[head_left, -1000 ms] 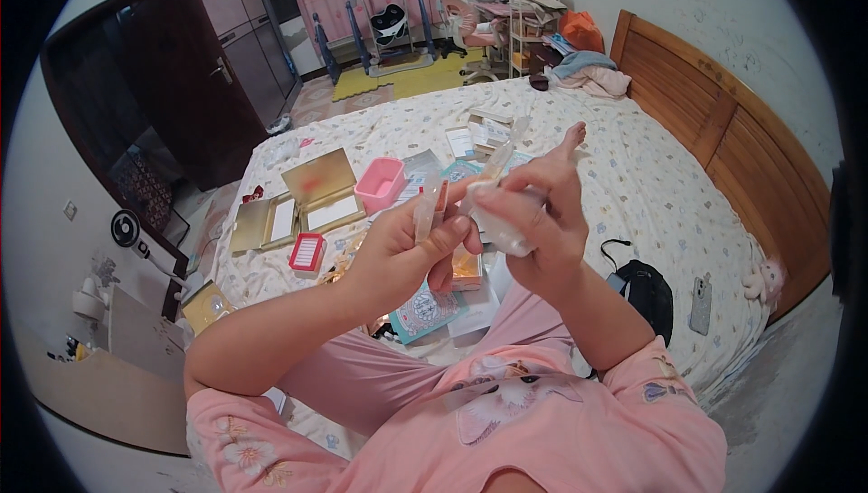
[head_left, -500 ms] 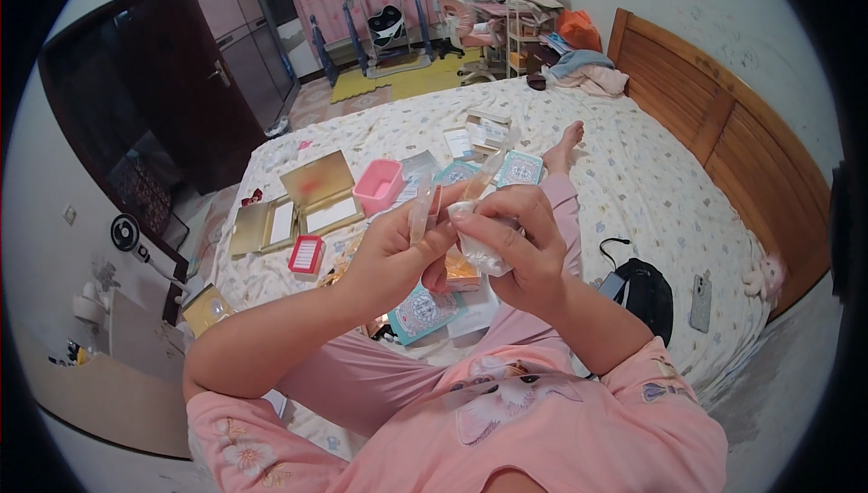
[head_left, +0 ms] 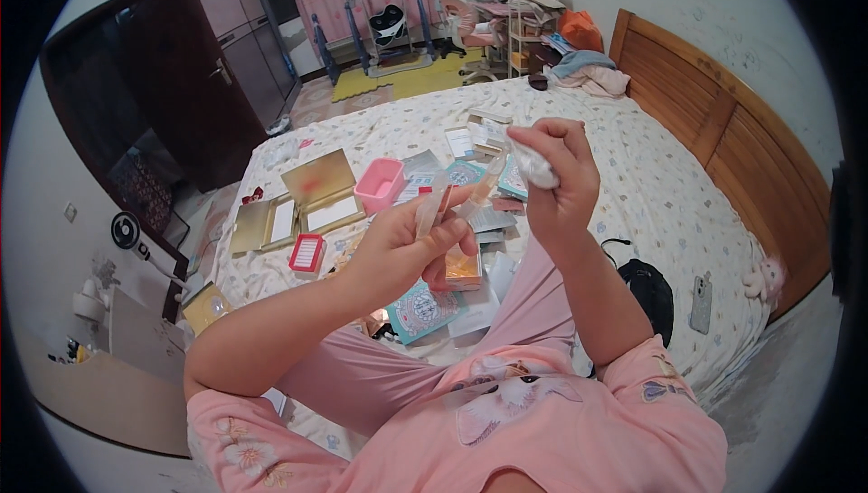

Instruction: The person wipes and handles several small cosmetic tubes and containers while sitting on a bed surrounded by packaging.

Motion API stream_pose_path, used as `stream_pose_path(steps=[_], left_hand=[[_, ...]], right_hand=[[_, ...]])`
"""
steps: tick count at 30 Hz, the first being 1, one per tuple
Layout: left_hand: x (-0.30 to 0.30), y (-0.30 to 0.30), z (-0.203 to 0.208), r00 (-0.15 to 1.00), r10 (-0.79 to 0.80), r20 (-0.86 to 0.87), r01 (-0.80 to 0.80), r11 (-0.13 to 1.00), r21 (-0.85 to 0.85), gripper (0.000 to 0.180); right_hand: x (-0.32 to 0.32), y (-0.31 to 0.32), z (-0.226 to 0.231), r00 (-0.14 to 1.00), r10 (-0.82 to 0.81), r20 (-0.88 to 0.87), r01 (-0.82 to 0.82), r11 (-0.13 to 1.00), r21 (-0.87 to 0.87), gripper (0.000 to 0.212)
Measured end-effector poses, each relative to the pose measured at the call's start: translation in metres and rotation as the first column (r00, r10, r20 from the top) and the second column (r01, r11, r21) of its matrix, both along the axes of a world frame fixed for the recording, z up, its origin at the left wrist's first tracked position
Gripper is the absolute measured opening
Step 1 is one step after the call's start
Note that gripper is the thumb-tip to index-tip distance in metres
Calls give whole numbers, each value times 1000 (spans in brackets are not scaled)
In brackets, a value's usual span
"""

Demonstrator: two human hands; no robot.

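My left hand (head_left: 411, 238) is raised over the bed, its fingers closed on a slender clear tube with an amber tint (head_left: 484, 187), like an ampoule, tilted up and to the right. A narrow translucent strip (head_left: 430, 211) also sticks up from this hand, by the thumb; its kind is unclear. Held higher and to the right, my right hand (head_left: 570, 172) pinches a crumpled white tissue (head_left: 537, 168), apart from the tube. Below the left hand lies an open box with orange-yellow contents (head_left: 463, 269), beside a teal patterned packet (head_left: 425, 310).
Open gold cases (head_left: 318, 184), a pink bin (head_left: 379, 184) and a small red box (head_left: 307, 255) lie on the left of the bed. White boxes (head_left: 488, 129) sit farther back. To the right are a black bag (head_left: 649, 296), a grey phone (head_left: 700, 303) and a wooden headboard (head_left: 723, 99).
My right hand has moved up and right with the tissue, away from the tube. My left hand has stayed nearly in place, and more of the tube now shows.
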State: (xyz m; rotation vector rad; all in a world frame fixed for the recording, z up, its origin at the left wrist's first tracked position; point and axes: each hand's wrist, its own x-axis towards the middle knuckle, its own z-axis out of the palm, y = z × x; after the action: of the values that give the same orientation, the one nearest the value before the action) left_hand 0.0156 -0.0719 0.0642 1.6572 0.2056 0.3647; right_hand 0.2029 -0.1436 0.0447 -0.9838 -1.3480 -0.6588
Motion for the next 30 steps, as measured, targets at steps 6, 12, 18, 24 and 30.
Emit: stream_pose_path(steps=[6, 12, 18, 24, 30], left_hand=[[8, 19, 4, 978, 144, -150, -103, 962, 253, 39], [16, 33, -5, 953, 200, -227, -112, 930, 351, 21], [27, 70, -18, 892, 261, -368, -69, 885, 460, 17], [27, 90, -37, 900, 351, -257, -155, 811, 564, 20], [30, 86, -26, 916, 349, -199, -197, 822, 534, 30]], right_hand=[[13, 12, -10, 455, 432, -779, -708, 706, -23, 20], [11, 22, -26, 369, 404, -837, -755, 655, -17, 25], [19, 44, -58, 119, 342, -932, -816, 568, 105, 24], [19, 69, -82, 176, 244, -954, -737, 675, 37, 24], [64, 117, -162, 507, -179, -843, -304, 878, -369, 22]])
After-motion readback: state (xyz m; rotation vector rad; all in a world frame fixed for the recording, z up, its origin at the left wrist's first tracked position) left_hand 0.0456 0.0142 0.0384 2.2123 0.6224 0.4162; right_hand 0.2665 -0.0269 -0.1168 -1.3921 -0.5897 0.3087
